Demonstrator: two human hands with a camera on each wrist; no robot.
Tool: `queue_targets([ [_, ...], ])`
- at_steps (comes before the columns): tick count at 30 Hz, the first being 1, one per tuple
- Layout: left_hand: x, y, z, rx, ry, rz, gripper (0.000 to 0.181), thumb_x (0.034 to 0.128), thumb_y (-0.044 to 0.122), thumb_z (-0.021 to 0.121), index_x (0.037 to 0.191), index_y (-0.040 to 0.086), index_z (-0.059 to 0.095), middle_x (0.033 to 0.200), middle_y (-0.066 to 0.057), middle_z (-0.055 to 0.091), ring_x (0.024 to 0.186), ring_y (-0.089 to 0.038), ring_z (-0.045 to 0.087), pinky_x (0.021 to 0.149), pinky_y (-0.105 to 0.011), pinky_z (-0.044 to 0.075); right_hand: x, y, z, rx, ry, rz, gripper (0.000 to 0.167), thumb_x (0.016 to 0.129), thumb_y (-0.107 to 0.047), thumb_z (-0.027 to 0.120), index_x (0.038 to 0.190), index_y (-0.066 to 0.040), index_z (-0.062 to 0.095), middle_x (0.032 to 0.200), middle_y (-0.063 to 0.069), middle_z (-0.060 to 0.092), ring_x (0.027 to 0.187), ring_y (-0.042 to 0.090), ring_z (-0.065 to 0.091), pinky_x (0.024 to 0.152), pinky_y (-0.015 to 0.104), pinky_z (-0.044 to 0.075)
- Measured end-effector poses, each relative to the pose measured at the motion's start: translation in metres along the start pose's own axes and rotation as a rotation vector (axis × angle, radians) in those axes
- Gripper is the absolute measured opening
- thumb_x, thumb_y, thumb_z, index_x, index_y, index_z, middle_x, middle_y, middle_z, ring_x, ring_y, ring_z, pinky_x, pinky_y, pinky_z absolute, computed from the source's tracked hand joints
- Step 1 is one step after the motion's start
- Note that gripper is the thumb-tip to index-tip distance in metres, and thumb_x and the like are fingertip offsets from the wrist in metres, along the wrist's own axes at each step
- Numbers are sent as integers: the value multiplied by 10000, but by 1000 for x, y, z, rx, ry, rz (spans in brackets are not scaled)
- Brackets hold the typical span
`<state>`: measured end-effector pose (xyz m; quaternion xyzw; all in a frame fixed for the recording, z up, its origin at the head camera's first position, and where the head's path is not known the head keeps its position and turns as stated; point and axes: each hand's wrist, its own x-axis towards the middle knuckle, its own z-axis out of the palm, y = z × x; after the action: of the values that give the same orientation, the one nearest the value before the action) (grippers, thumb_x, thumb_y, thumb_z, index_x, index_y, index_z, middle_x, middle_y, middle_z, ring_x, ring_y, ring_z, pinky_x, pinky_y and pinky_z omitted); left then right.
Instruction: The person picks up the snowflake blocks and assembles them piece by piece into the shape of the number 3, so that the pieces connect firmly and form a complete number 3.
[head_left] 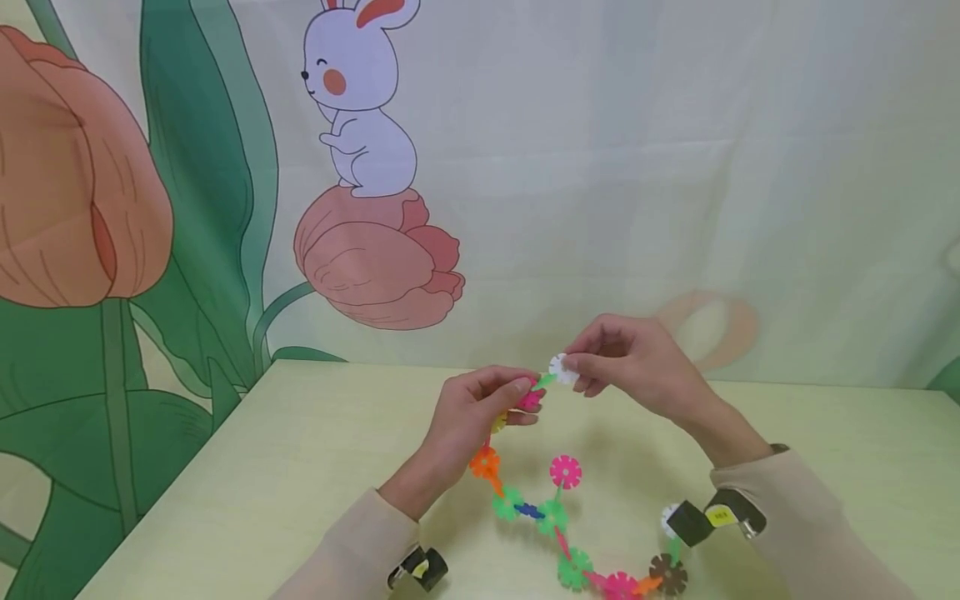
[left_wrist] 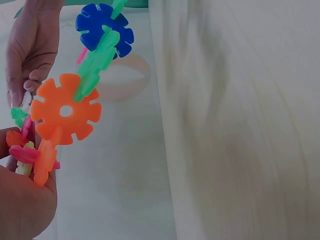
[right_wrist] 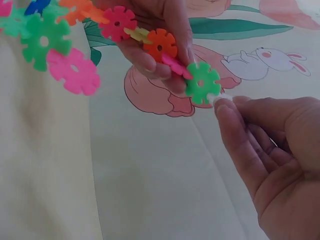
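A chain of colourful notched snowflake discs (head_left: 575, 569) hangs in a curve from my left hand (head_left: 472, 412). Thumb and fingers of that hand pinch the chain near its upper end, at a pink disc (head_left: 532, 397). My right hand (head_left: 645, 367) pinches a white disc (head_left: 558, 367) between thumb and forefinger. The white disc's edge meets a green disc (right_wrist: 202, 83) at the chain's end; how deeply their notches engage cannot be told. Orange, yellow and pink discs lie along my left fingers in the right wrist view. The left wrist view shows a larger-looking orange disc (left_wrist: 66, 111) close up.
A pale table (head_left: 300, 467) spreads beneath both hands. Behind it hangs a cloth (head_left: 600, 208) printed with a rabbit and tulips. The chain's far part, with a brown disc (head_left: 667, 575) and another white disc (head_left: 667, 518), reaches towards my right sleeve and its wrist camera (head_left: 692, 522).
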<state>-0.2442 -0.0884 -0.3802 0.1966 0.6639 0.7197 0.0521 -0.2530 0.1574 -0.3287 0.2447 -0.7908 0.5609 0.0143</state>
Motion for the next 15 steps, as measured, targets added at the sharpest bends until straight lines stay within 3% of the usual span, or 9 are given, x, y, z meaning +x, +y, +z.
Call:
queue_targets([
  [5, 1, 0, -1, -16, 21, 4, 240, 1049, 130, 693, 1214, -33, 753, 1085, -161, 759, 899, -242, 787, 928, -392, 612, 0, 0, 7, 44, 28, 14, 160, 965, -67, 791, 1040, 44, 704, 959, 175, 754, 766, 287, 759, 769, 392, 655],
  [15, 2, -1, 0, -60, 31, 13, 219, 1049, 78, 678, 1204, -62, 745, 1108, -174, 771, 925, -227, 791, 924, -404, 613, 3, 8, 8, 100, 38, 27, 141, 978, -46, 769, 1041, 53, 692, 945, 186, 753, 779, 302, 763, 781, 416, 654],
])
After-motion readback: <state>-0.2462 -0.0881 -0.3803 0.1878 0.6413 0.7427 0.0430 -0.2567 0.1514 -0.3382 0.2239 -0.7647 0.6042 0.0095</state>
